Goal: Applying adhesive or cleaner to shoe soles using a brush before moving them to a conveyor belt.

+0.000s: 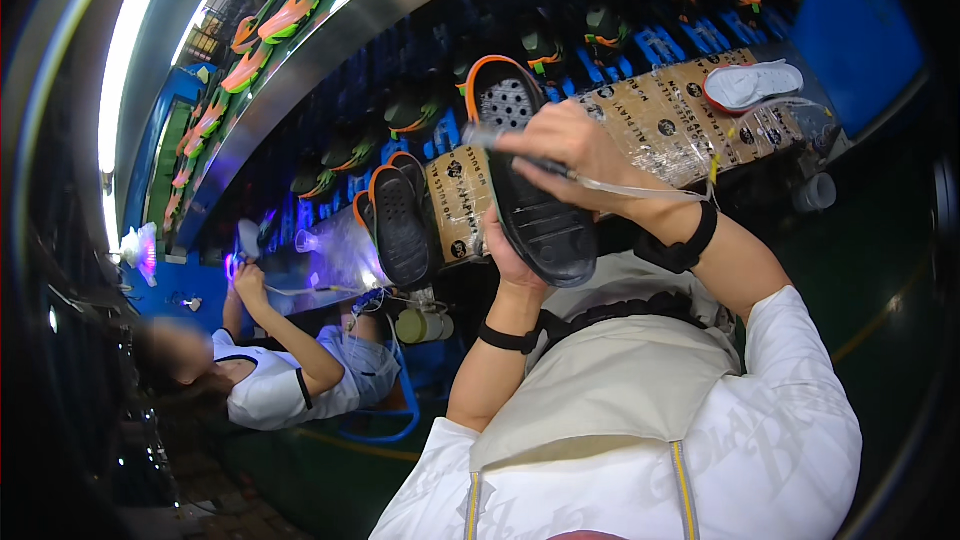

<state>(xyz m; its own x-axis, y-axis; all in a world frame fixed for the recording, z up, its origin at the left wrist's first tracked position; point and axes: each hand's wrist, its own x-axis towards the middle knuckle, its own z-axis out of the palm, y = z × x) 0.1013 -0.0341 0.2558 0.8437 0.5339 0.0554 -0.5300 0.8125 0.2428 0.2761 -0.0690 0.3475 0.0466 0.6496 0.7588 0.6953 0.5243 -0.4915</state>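
Note:
My left hand (510,252) grips the side of a black shoe sole (550,225) with an orange rim and a patch of round holes toward its far end. The sole is tilted up in front of my lap. My right hand (578,145) is closed round a slim brush-like tool (530,155) held across the sole. A pale end sticks out to the left of my fingers, and a thin clear tube (640,188) runs back along my right forearm. Whether the tool's tip touches the sole I cannot tell.
Black orange-rimmed soles (405,235) lie left on the bench, whose top is wrapped in printed brown cardboard (650,125). A white sole (755,85) lies at the far right. Behind runs a rack of dark shoes (415,115). A co-worker (290,380) sits at the left.

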